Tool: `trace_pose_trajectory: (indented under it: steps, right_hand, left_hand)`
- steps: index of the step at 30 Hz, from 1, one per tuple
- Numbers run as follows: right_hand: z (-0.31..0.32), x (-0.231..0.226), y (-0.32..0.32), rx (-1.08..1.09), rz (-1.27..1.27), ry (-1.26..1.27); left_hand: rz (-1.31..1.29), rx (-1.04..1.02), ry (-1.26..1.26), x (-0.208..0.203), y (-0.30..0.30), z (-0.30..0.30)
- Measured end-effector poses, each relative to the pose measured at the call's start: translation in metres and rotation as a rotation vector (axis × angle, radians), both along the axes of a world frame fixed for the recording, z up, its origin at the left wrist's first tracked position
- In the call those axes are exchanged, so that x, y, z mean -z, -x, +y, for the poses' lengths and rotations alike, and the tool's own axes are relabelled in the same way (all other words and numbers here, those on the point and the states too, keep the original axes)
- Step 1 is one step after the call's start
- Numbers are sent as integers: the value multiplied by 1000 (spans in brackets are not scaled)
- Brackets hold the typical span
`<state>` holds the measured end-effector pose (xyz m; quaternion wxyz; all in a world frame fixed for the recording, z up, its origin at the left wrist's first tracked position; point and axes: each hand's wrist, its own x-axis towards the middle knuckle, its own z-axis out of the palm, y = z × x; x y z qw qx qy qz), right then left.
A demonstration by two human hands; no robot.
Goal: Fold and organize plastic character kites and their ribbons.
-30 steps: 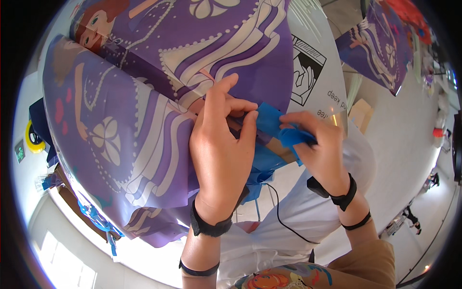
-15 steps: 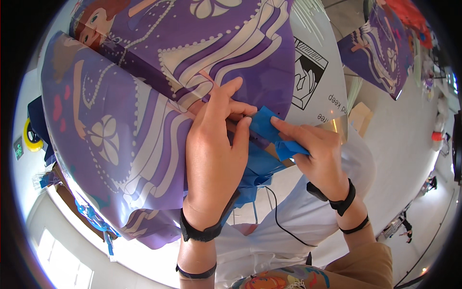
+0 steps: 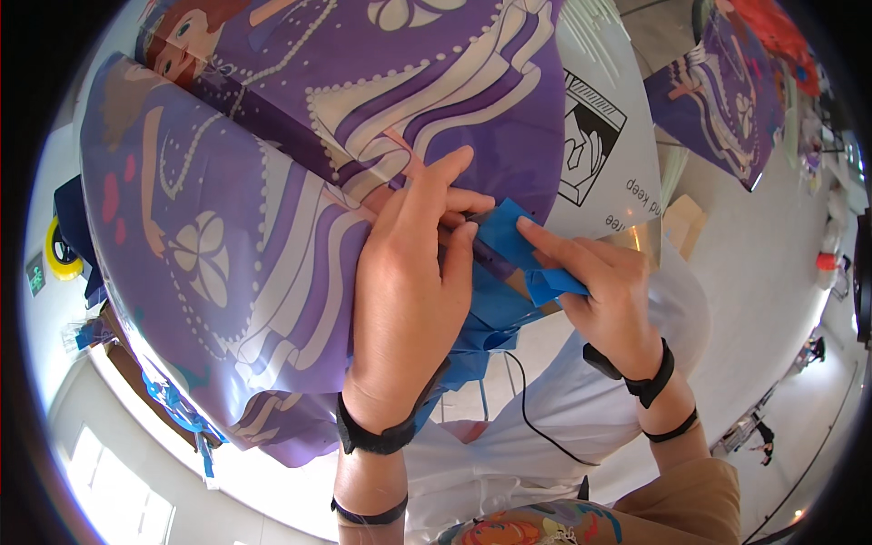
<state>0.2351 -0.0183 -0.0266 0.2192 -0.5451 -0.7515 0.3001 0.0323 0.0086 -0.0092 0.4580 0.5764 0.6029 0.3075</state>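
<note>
A large purple printed sheet (image 3: 272, 209) with a cartoon figure and white patterns fills the upper left of the view. My left hand (image 3: 409, 300) lies flat on its lower right part, fingers stretched toward a blue flap (image 3: 509, 241). My right hand (image 3: 609, 291) presses its fingers down on that blue flap, which is folded at the sheet's edge. More blue material (image 3: 481, 336) hangs under my left hand. Both wrists wear black bands.
A white plastic bag with black print (image 3: 604, 136) lies behind the sheet at the upper right. A second purple printed sheet (image 3: 727, 100) sits farther right. A black cable (image 3: 536, 418) crosses white cloth below. A yellow tape roll (image 3: 62, 250) sits at the left.
My right hand has slid left and flattened on the blue flap. My left hand's fingers have stretched out farther over the sheet.
</note>
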Motion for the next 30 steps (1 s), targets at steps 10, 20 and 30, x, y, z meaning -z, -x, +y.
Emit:
trace_pose_trajectory:
  steps: [10,20,30]
  right_hand:
    - [8,-13,-2,-140,-139,48]
    - [6,-8,-5,-124,-73,45]
    - [6,-9,-6,-134,-118,38]
  left_hand:
    - [55,34,62,-5,5,3]
    - [56,75,-4,-3,6,1]
    - [83,113,-15,-3,8,0]
